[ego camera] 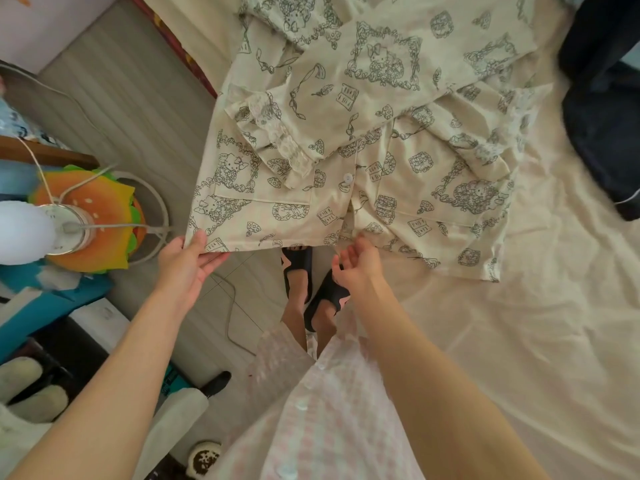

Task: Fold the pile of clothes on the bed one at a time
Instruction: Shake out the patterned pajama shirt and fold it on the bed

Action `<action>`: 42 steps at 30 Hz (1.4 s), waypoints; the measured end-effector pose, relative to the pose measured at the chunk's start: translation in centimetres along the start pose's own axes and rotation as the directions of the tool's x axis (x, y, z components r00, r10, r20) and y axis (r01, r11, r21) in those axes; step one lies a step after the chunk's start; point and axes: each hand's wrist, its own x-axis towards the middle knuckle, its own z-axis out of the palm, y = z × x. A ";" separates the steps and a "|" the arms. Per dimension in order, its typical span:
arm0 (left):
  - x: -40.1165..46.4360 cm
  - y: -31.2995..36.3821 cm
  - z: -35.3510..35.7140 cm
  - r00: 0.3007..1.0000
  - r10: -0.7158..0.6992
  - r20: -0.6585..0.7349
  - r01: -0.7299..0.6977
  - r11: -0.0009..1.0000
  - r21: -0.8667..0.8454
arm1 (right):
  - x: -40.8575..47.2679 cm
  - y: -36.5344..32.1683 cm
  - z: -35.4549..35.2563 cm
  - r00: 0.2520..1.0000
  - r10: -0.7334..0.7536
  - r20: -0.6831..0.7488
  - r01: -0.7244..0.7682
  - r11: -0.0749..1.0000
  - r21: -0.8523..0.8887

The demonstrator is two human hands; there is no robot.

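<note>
The left hand pinches the pyjama shirt hem past the bed edge; the right hand hangs released, so the unsupported hem may sag crooked.

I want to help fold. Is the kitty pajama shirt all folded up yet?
Not yet, only partly. The pajama shirt has its sleeves crossed over the front, but its body lies spread on the bed, and the left hand holds the hem corner.

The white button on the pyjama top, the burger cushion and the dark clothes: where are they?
white button (347, 177), head view, its centre
burger cushion (104, 206), head view, orange top
dark clothes (602, 109), head view, middle fold
</note>
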 end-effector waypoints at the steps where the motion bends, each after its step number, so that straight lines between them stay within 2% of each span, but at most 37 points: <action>1: 0.0 0.0 0.1 1.000 -0.002 0.006 0.002 1.000 0.001 | 0.0 0.1 -0.2 1.000 -0.007 0.004 0.007 1.000 -0.028; 6: -0.1 0.2 0.4 1.000 -0.010 0.006 0.010 1.000 -0.003 | 0.4 2.0 -1.1 0.997 -0.043 -0.059 0.030 0.979 -0.204; 9: 0.1 0.6 0.0 1.000 -0.005 0.006 0.005 1.000 0.002 | 0.3 3.5 -1.0 0.996 -0.065 -0.066 0.046 0.967 -0.250; 14: 0.5 0.9 -0.7 1.000 0.008 0.019 -0.008 0.999 0.039 | 0.2 3.6 0.1 0.996 -0.043 -0.075 0.029 0.983 -0.179; 22: 0.8 0.8 -0.7 1.000 -0.012 0.016 0.012 1.000 0.000 | -0.6 4.0 1.8 0.990 0.123 0.074 -0.126 0.991 0.045; 28: 1.1 1.3 -0.6 1.000 -0.008 0.012 0.008 1.000 0.023 | -0.9 4.4 3.2 0.984 0.160 0.077 -0.167 0.981 0.103; 32: 1.3 1.4 -0.6 1.000 0.000 0.021 -0.001 0.999 0.041 | -1.6 5.3 3.3 0.997 0.068 0.038 -0.071 0.994 0.085; 36: 1.6 1.4 -0.7 1.000 -0.008 0.019 0.008 0.999 0.034 | -2.0 5.0 2.5 0.993 -0.074 -0.088 0.076 0.997 0.012; 39: 1.7 1.2 -0.5 0.999 -0.018 0.031 0.017 0.998 0.053 | -1.5 4.3 0.7 0.978 -0.118 -0.171 0.116 0.993 -0.022; 42: 1.8 0.7 0.0 0.999 -0.035 0.036 0.032 0.996 0.079 | -0.6 4.2 -0.7 0.971 -0.142 -0.190 0.136 0.990 -0.043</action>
